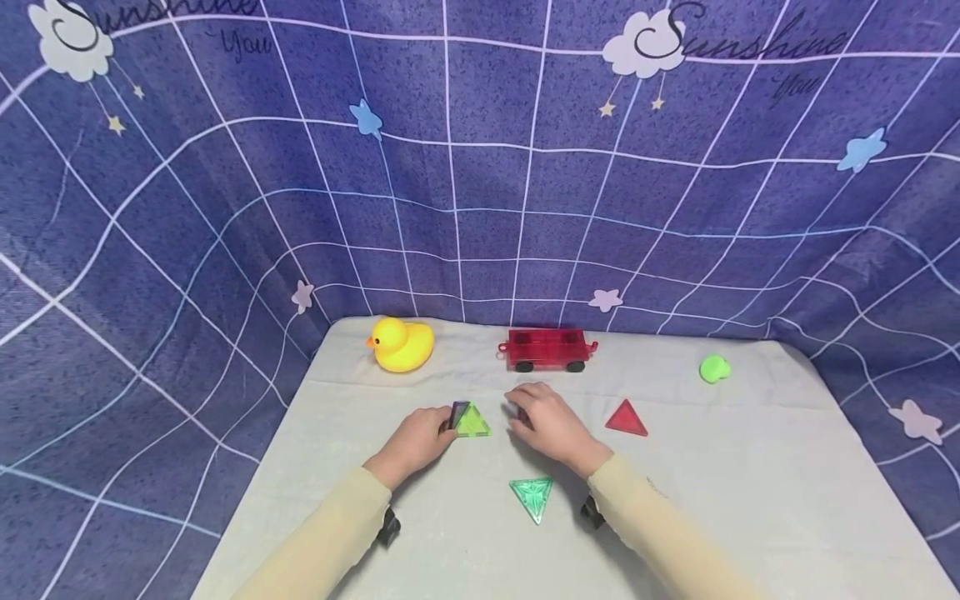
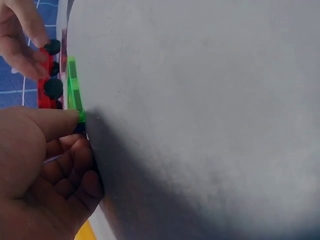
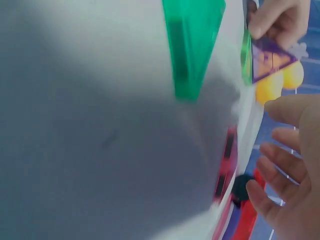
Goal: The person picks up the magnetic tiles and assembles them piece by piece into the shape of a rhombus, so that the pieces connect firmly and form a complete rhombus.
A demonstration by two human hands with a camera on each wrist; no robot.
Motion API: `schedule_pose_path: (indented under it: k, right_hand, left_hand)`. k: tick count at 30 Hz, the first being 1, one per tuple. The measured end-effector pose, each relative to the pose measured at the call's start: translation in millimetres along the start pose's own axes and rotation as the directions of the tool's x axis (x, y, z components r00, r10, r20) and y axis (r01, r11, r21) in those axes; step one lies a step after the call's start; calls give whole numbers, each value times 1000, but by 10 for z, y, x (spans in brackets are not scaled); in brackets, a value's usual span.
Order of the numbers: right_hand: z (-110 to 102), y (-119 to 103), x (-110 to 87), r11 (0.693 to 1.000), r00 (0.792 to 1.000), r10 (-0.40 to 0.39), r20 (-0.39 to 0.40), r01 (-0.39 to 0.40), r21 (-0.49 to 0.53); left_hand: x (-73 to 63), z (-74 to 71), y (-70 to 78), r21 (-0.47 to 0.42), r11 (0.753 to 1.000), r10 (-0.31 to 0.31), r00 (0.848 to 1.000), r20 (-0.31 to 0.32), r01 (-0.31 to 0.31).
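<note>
My left hand pinches a purple triangular tile that stands up on edge. This purple tile meets one side of a lime-green triangular tile lying on the table; the left thumb is close against that joint. My right hand hovers a little to the right with its fingers spread and loosely bent, holding nothing. Below the right hand lies a teal triangular tile with a star-like relief. To its right a red triangular tile lies flat.
A red toy wagon with black wheels stands at the back of the white-covered table. A yellow rubber duck sits at back left, and a small bright-green object at back right. A purple patterned curtain hangs behind.
</note>
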State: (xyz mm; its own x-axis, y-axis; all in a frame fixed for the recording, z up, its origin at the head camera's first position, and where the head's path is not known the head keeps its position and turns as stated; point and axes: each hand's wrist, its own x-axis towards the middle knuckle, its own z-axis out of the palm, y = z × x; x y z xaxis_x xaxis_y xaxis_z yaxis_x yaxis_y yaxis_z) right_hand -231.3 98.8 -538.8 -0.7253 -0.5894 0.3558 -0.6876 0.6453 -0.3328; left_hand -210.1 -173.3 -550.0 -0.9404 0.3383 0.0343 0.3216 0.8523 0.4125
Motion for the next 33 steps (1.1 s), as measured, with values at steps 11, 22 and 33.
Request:
schedule_pose_path:
  k: [11, 22, 33]
  right_hand:
    - [-101, 295, -177, 993, 993, 119, -3, -119, -17]
    - [-93, 321, -179, 985, 986, 166, 25, -165, -43]
    - [-55, 316, -102, 974, 974, 223, 35, -221, -47]
  left_hand:
    - [5, 9, -20, -6, 1000, -9, 1000, 13, 9]
    - [-2, 26, -9, 2, 1000, -12, 1000, 14, 12]
    - [-11, 29, -30, 6, 1000, 17, 1000, -5, -17]
